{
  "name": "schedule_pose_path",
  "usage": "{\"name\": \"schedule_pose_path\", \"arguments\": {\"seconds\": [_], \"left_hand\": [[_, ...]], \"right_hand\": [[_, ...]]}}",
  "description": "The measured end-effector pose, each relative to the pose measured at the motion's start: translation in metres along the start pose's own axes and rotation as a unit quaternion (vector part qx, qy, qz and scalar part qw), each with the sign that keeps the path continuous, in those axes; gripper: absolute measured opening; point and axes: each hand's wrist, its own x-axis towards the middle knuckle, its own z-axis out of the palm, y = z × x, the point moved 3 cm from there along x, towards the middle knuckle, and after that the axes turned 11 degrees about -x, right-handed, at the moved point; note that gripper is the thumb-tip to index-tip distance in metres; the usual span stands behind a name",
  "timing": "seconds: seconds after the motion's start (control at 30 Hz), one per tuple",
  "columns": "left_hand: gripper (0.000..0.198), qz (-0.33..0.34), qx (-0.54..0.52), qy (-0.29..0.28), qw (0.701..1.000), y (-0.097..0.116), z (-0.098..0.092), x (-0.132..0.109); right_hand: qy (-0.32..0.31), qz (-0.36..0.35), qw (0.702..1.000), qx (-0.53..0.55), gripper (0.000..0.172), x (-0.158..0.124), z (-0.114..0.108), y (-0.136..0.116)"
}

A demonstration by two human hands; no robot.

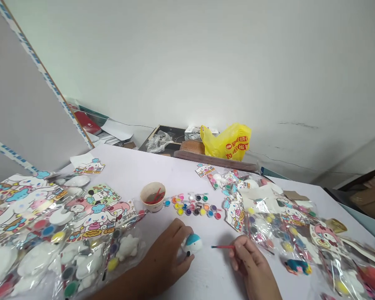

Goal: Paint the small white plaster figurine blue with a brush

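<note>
My left hand is closed around the left side of a small white figurine with a blue-painted top, low over the white table. Part of the figurine is hidden behind my fingers. A little to the right, my right hand pinches a red-handled paintbrush. Its dark, paint-wet tip points left towards the figurine, apart from it. Just beyond both hands lie strips of small paint pots in many colours. A paper bowl of murky water, with red brushes standing in it, is at their left.
Clear packets of white figurines, paints and cartoon cards cover the table's left side; more packets lie at the right. A painted figurine rests beside my right hand. Behind the table are a yellow plastic bag and a wall.
</note>
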Motion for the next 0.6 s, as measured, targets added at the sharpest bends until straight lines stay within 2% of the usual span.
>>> {"name": "schedule_pose_path", "arguments": {"seconds": [0.3, 0.5, 0.6], "left_hand": [[0.029, -0.014, -0.002, -0.027, 1.000, -0.012, 0.006, -0.001], [0.027, -0.026, 0.011, -0.039, 0.999, -0.012, 0.006, -0.002], [0.027, -0.026, 0.014, -0.038, 0.999, -0.011, 0.005, -0.001]], "right_hand": [[-0.056, -0.040, 0.996, -0.061, 0.043, 0.004, 0.009, 0.004], [-0.002, -0.049, 0.997, -0.059, 0.041, -0.004, 0.015, 0.002], [-0.003, -0.046, 0.997, -0.070, 0.042, -0.005, 0.015, 0.003]]}}
